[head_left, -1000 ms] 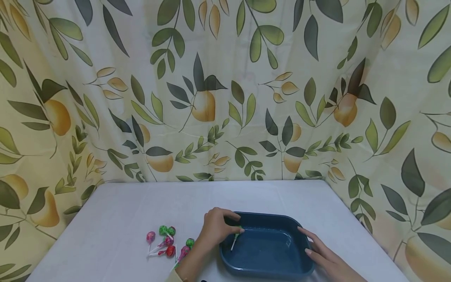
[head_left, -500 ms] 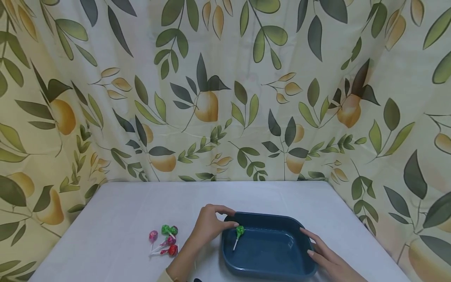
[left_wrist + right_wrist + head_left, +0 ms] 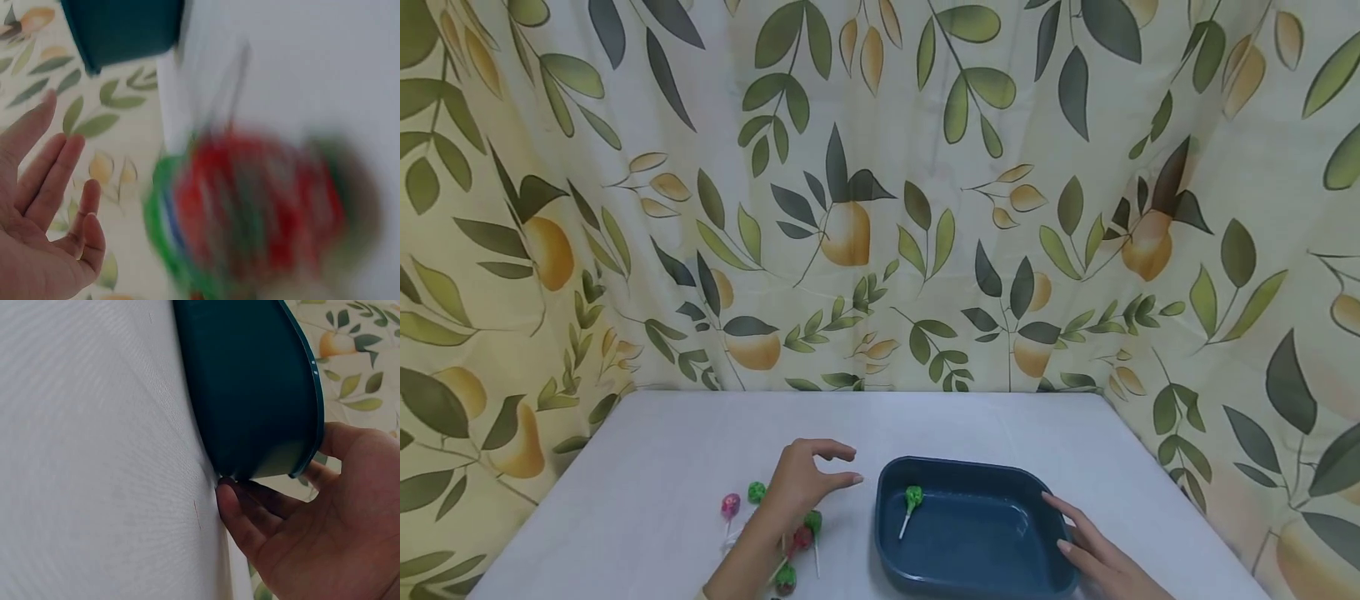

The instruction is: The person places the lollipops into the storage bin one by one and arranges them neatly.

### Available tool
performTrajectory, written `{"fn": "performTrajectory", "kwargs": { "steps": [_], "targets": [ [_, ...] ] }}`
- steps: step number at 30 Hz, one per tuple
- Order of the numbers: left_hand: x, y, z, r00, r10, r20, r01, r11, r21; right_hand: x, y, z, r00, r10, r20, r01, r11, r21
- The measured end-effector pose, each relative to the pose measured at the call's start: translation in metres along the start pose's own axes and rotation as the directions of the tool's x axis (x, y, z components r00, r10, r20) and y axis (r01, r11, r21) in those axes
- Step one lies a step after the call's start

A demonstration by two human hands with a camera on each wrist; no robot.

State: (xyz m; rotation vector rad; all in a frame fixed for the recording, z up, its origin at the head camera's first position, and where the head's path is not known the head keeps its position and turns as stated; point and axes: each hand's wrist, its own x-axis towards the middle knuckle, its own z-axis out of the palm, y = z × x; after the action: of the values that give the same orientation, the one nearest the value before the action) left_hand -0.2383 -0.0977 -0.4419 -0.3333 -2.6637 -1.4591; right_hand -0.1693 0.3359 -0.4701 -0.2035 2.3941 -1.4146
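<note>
The thumb and forefinger of the left hand [image 3: 801, 483] are held apart, while the rim and outer wall of the dark blue tray [image 3: 985, 546] are touched by the right hand [image 3: 1097, 550], its fingers spread against them at the tray's three o'clock. At the far left, between eight and nine o'clock from the left hand, a pink lollipop [image 3: 730, 504] is seen lying on the white table [image 3: 700, 442]; a green lollipop [image 3: 757, 492] is placed at about nine, and that group is partly covered by the left forearm [image 3: 748, 546]. Toward six o'clock from the left hand, a red lollipop [image 3: 803, 537] is crowded among other green-wrapped ones, which are blurred in the left wrist view. The left fingertips are pointed toward three o'clock, near the tray's rim. Inside the tray, at ten o'clock, a bright green lollipop [image 3: 913, 498] is laid, its stick directed toward seven. Behind everything, at twelve, a leaf-and-fruit patterned curtain [image 3: 880, 208] is hung.
</note>
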Motion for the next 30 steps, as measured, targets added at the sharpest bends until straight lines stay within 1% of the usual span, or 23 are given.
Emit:
{"fn": "performTrajectory", "kwargs": {
  "steps": [2, 5, 8, 12, 16, 19, 25, 27, 30],
  "targets": [
    [-0.002, -0.006, -0.007, 1.000, -0.014, -0.015, 0.014, 1.000, 0.005, -0.001, 0.001, -0.002, 1.000, -0.002, 0.002, 0.002, 1.000, -0.008],
    [-0.003, -0.016, -0.017, 0.999, -0.016, -0.046, 0.017, 1.000, 0.024, -0.002, 0.001, -0.005, 1.000, -0.009, 0.008, 0.009, 1.000, -0.020],
    [-0.005, -0.027, -0.027, 0.997, -0.033, -0.071, 0.035, 0.999, 0.034, -0.002, 0.000, -0.005, 1.000, -0.009, 0.012, 0.009, 1.000, -0.016],
    [-0.009, -0.037, -0.042, 0.993, -0.079, -0.086, 0.084, 0.995, 0.047, -0.001, -0.002, -0.002, 1.000, -0.011, 0.003, 0.011, 1.000, -0.018],
    [-0.014, -0.047, -0.055, 0.985, -0.138, -0.105, 0.145, 0.987, 0.069, 0.000, -0.002, -0.002, 1.000, 0.002, 0.003, -0.002, 1.000, -0.021],
    [-0.018, -0.055, -0.064, 0.982, -0.153, -0.115, 0.164, 0.982, 0.092, 0.000, -0.002, -0.003, 1.000, 0.011, -0.001, -0.011, 1.000, -0.028],
    [-0.022, -0.069, -0.077, 0.973, -0.202, -0.115, 0.209, 0.976, 0.059, 0.000, 0.002, 0.001, 1.000, -0.021, 0.020, 0.020, 0.999, 0.034],
    [-0.022, -0.073, -0.080, 0.972, -0.205, -0.115, 0.213, 0.975, 0.064, 0.000, 0.004, 0.002, 0.999, -0.033, 0.027, 0.032, 0.998, 0.046],
    [-0.021, -0.079, -0.082, 0.973, -0.205, -0.108, 0.214, 0.973, 0.080, 0.000, 0.005, 0.003, 0.999, -0.029, 0.020, 0.028, 0.999, 0.047]
  ]
}}
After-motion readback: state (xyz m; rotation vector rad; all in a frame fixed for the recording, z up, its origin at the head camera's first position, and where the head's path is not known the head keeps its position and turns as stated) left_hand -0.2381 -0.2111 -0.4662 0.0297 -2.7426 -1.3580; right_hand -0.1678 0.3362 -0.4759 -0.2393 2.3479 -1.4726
